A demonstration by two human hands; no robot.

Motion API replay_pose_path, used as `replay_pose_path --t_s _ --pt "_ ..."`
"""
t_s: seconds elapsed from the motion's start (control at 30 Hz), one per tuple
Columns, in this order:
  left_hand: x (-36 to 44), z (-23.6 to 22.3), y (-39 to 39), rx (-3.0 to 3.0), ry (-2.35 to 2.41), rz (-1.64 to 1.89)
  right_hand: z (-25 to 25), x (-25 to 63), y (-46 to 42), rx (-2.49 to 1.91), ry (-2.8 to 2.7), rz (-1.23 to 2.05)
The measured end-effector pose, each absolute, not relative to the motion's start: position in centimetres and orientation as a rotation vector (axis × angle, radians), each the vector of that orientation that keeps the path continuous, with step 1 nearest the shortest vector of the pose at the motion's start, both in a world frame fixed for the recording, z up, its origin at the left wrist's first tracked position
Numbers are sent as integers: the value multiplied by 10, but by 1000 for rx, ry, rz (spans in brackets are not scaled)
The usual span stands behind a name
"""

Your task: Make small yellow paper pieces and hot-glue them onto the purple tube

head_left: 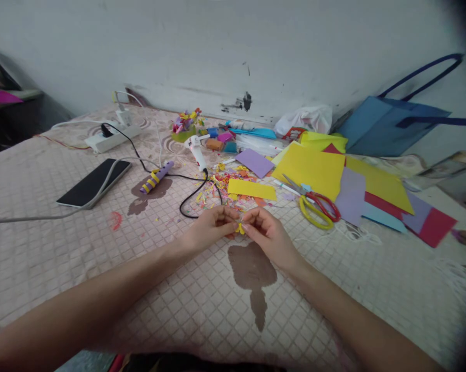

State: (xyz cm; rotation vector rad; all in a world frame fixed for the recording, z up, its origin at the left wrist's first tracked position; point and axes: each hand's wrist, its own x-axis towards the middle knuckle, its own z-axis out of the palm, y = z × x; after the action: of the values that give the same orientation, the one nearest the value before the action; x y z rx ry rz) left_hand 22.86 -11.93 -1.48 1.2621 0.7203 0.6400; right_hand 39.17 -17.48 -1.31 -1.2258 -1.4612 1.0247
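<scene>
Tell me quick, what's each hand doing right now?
Left hand: closed, fingertips pinching a small, lobed yellow piece, material unclear.
Right hand: closed, fingertips pinching the same yellow piece from the other side.

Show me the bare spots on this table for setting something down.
Bare tablecloth shows between the phone and left forearm, and between both forearms. Beyond the left hand and right hand, scraps, glue gun, scissors and coloured sheets crowd it.

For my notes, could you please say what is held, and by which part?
Left hand and right hand pinch a small yellow piece at its sides.
</scene>
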Motion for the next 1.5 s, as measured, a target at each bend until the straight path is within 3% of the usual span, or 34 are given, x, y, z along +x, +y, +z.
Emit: replay_pose_path --t_s 0.4,1.5 --pt "227 -13 -123 1342 749 779 -8 386 -182 -1316 -1736 400" --pt "224 -6 -135 1978 759 893 -4 390 -185 -1305 -1942 130"
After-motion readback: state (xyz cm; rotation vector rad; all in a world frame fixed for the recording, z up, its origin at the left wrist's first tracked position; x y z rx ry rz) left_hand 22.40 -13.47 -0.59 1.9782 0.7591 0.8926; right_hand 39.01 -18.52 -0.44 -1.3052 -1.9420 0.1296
